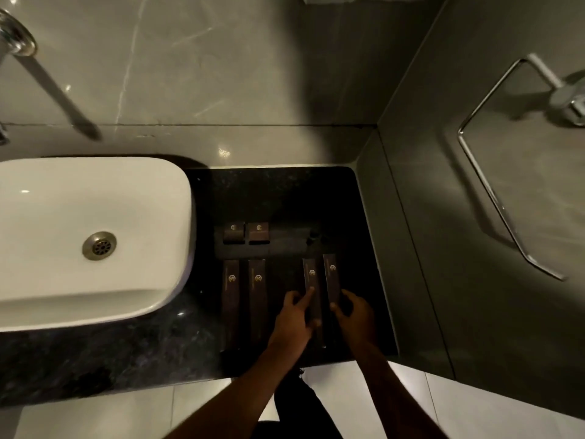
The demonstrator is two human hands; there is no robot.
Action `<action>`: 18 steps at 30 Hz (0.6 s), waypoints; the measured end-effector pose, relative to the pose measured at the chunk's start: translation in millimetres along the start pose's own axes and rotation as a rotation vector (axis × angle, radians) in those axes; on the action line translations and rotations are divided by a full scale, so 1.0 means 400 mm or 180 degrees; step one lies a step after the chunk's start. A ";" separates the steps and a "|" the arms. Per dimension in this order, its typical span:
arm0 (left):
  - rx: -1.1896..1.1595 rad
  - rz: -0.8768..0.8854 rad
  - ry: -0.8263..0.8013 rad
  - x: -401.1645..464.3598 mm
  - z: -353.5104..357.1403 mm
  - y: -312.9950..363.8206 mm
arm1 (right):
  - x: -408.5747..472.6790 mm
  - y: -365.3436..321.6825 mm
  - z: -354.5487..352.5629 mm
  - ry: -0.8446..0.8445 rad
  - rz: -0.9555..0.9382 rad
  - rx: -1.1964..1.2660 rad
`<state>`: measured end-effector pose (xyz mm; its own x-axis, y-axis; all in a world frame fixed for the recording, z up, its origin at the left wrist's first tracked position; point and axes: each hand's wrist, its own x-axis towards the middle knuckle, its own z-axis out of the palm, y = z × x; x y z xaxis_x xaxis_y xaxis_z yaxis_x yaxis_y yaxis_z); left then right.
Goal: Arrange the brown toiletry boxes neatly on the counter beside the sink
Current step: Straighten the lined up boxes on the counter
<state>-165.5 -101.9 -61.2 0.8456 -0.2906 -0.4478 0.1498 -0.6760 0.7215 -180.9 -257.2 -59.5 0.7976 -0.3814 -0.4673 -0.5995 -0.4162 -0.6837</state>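
Four long brown boxes lie lengthwise on the black counter [278, 198] right of the sink [88, 236]. Two of them [230, 299] [257, 299] lie parallel at the left. My left hand [294, 321] grips the third long box [311, 277], with the index finger laid along its top. My right hand [353, 315] holds the fourth long box [331, 274] by its near end, close beside the third. Two small square brown boxes [233, 232] [258, 232] sit side by side behind the long ones on a dark tray [285, 245].
A wall tap [47, 83] reaches out over the white sink. The grey side wall at the right carries a chrome towel ring [493, 172]. The counter's front edge runs just below my wrists, with pale floor tiles [126, 413] beneath.
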 end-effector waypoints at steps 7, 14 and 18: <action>0.0135 0.0113 0.0020 0.018 0.007 -0.012 | 0.000 0.020 0.012 -0.0030 0.0073 0.0117; -0.0487 0.0140 0.0689 0.002 -0.099 -0.030 | -0.011 -0.008 -0.013 0.0409 -0.0050 0.0273; -0.0238 0.0028 0.1822 0.058 -0.262 -0.099 | 0.003 -0.136 0.044 0.0682 -0.1098 -0.0206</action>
<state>-98.0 -10.9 -44.8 0.9864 0.1309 -0.0997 0.1599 -0.6194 0.7687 -146.2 -220.5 -32.4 0.9249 -0.3706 -0.0848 -0.3076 -0.5982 -0.7399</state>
